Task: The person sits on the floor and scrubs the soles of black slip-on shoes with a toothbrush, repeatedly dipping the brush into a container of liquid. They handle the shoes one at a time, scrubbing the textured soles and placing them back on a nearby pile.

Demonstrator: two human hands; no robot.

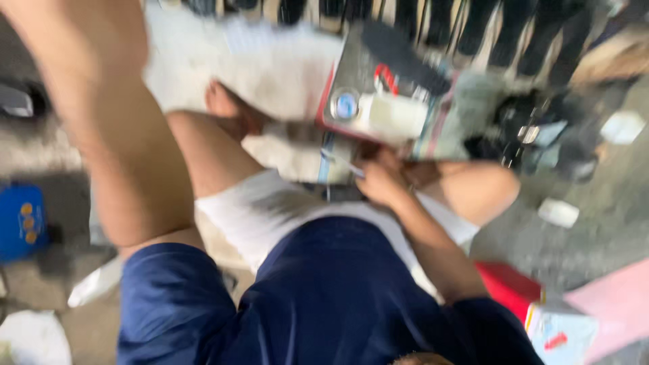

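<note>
Right hand (382, 181) sits just below a flat printed package (389, 94), fingers curled together near a thin light strip (341, 162); the blur hides whether it truly pinches it. Left of the package, the left arm rises past the camera and its hand is out of view. The package bears a round blue disc and a white block on its face. Right of the package lie dark bundled items (541, 128), too smeared to identify. Below it, a red-and-white box (541, 318) rests on the floor.
</note>
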